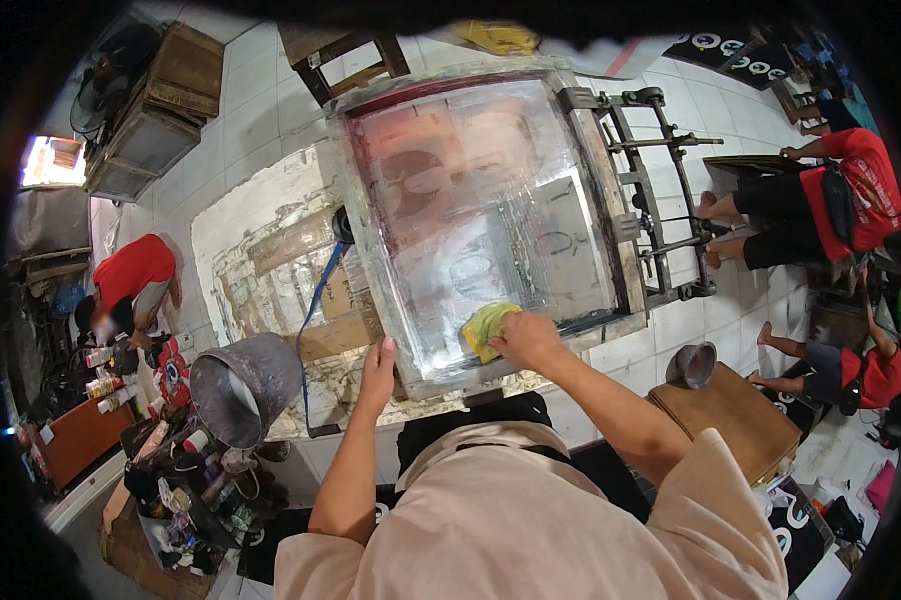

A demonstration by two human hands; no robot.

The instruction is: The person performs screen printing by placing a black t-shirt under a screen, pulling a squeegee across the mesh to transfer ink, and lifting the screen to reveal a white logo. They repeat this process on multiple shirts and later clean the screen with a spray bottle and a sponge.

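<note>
A large screen-printing frame [611, 230] lies tilted on the worktable before me, its wooden sides stained and its mesh [471, 190] wet and shiny. Reddish tint covers the far part of the mesh, and a pale rectangle shows at its right. My right hand [531, 341] presses a crumpled yellow-green cloth [489, 330] onto the near part of the mesh, fingers closed round it. At the near left corner, my left hand [376, 378] grips the frame's outer side; some of its fingers are hidden.
A stained grey bucket [246, 388] stands left, near a blue strap [321, 290]. Metal hinged arms [661, 190] extend right of the frame. A small pot [692, 364] sits on a brown box [736, 420]. Several people in red shirts [864, 190] are at both sides.
</note>
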